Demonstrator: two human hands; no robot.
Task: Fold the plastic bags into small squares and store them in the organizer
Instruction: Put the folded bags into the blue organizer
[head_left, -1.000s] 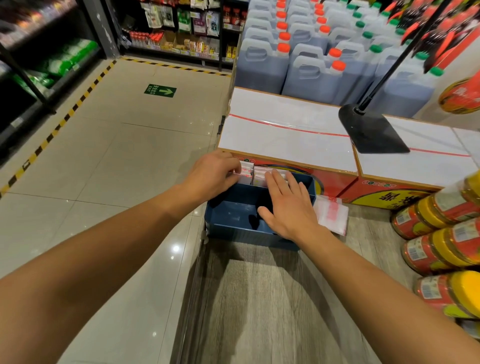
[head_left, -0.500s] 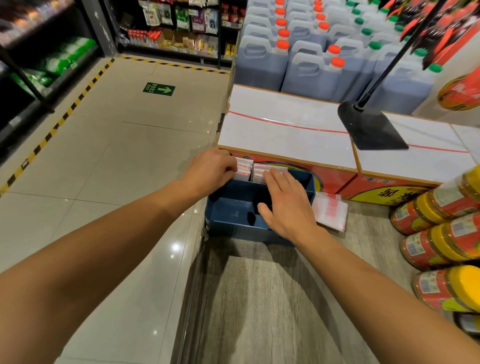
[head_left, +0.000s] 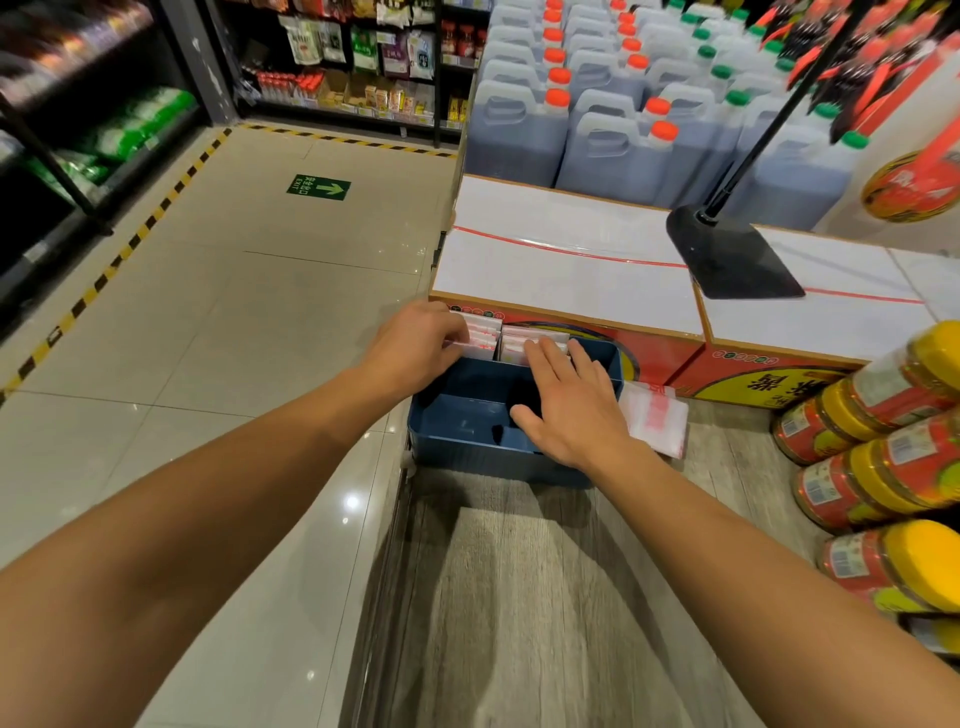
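Head view, both hands in organizer

light: bright overhead | glare: floor | edges: fisheye-bent | corners: blurred

The organizer is a dark blue plastic box with thin walls inside that split it into parts. It sits flat on the grey wooden shelf, at the far left corner, right up against the red carton behind it. The near parts of the box show only their blue floor. In the far parts stand my folded bags, small white squares with red lines, packed upright in two rows side by side. One more plastic bag lies flat on the shelf just to the right of the box, touching its side. It is clear and white with a red patch.
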